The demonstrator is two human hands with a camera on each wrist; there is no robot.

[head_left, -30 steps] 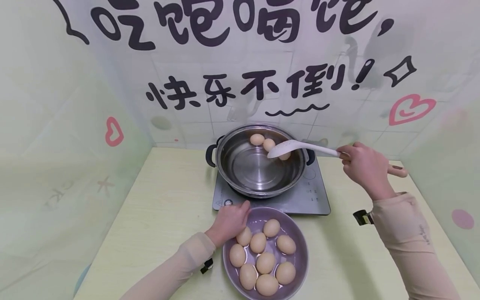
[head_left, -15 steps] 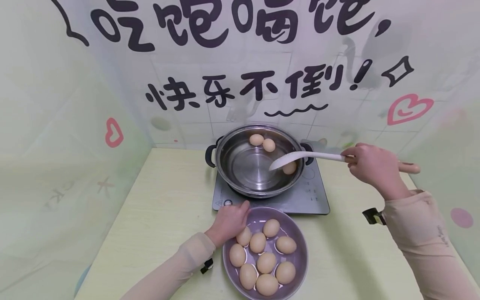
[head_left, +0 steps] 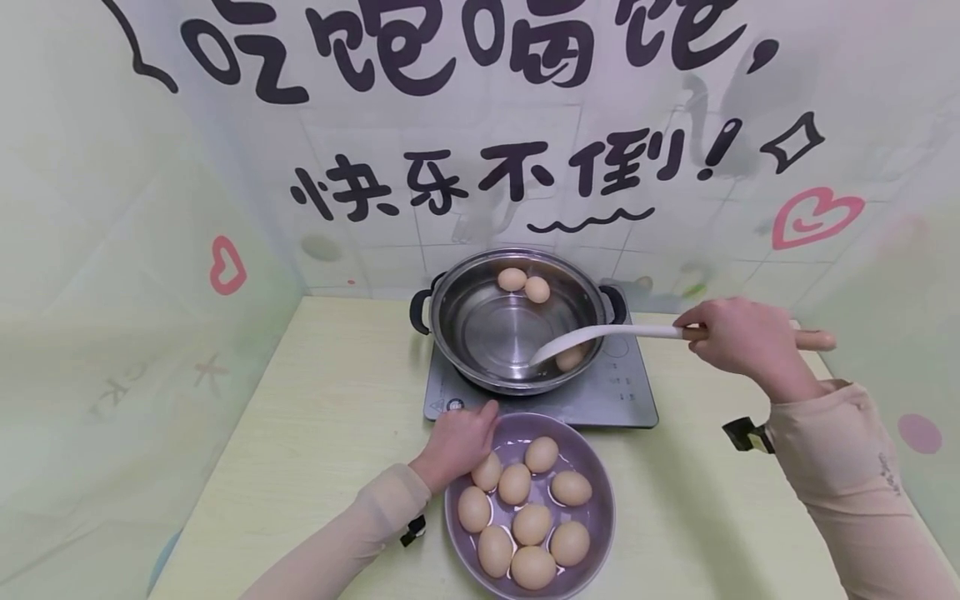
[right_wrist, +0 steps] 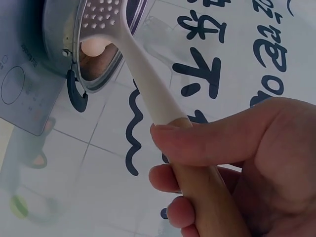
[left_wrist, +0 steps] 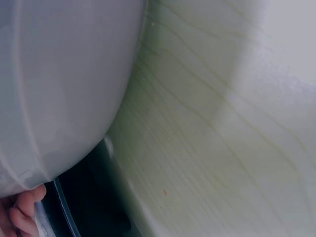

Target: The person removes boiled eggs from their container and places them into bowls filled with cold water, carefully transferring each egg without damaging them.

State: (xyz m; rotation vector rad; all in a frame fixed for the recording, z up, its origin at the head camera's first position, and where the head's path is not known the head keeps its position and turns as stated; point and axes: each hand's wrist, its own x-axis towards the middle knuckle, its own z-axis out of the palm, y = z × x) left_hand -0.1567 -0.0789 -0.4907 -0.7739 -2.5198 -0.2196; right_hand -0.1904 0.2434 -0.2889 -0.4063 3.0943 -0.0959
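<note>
My right hand (head_left: 742, 335) grips the wooden handle of a white slotted spoon (head_left: 600, 332). The spoon's perforated head (right_wrist: 102, 19) is inside a steel pot (head_left: 480, 321), low over its right front part. Right beside it lies an egg (head_left: 570, 358), partly covered by the spoon. Two more eggs (head_left: 512, 279) rest together at the pot's back. With my left hand (head_left: 459, 440) I hold the left rim of a purple bowl (head_left: 607, 500) containing several eggs (head_left: 532, 523) in shallow water. Some fingers (left_wrist: 27, 210) show below the bowl's wall in the left wrist view.
The pot, with black side handles (head_left: 422, 312), sits on a grey induction cooker (head_left: 615, 392). The bowl stands directly in front of the cooker on a pale wooden table (head_left: 315, 417). A printed sheet (head_left: 360, 250) covers the back wall and sides.
The spoon has come down and toward the pot's front, after my right hand shifted right. The egg beside it has moved from the right back to the right front. My left hand stays put.
</note>
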